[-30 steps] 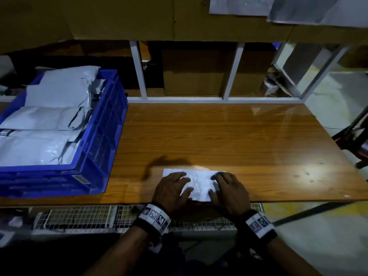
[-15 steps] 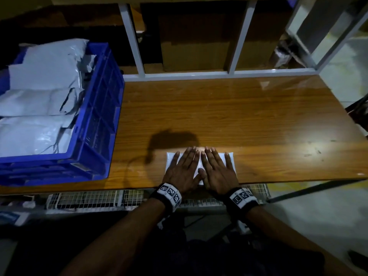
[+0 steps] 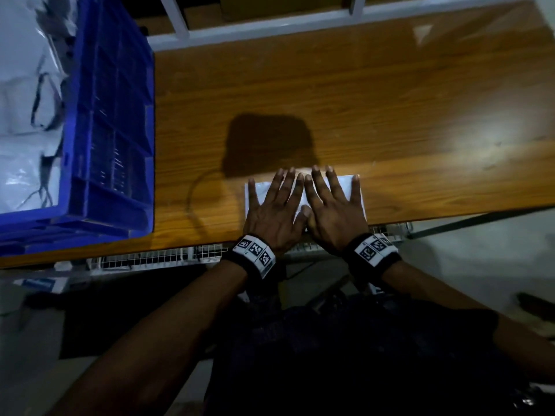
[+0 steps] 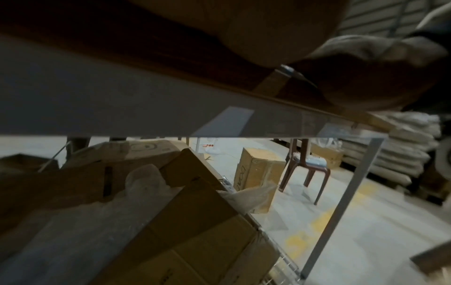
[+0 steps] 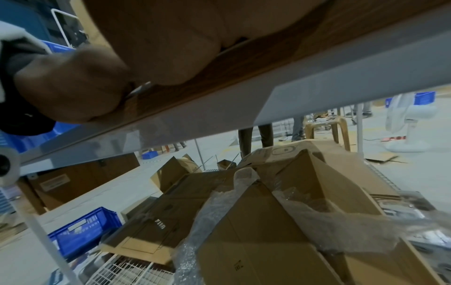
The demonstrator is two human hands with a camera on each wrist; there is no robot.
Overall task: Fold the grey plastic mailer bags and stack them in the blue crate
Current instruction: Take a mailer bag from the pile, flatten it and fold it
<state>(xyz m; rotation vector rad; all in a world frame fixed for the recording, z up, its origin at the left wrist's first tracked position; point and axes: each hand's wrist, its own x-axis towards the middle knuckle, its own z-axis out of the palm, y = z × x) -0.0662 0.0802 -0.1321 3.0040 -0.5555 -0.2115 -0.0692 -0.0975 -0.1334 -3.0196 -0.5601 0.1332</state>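
A folded grey mailer bag (image 3: 345, 190) lies at the bench's (image 3: 390, 100) near edge, pinned flat under the left hand (image 3: 274, 210) and right hand (image 3: 333, 211), fingers spread straight, apparently to set the crease. The blue crate (image 3: 114, 121), holding stacked bags, occupies the wooden bench's left end; cardboard boxes (image 5: 280, 221) crowd the dim storeroom below.

The head view is dimly lit, and its lower half is lost in near blackness. A soft glare patch is seen on the wooden table (image 3: 468, 139) toward the right, and a dark, hard-edged shadow (image 3: 267, 142) is cast beyond the fingers. Straight edges are bent toward the frame borders by the wide lens. In both wrist views the nearest surfaces are rendered dark and out of focus, while the floor (image 4: 341, 221) beyond is more brightly lit; slight smearing is noticed throughout.
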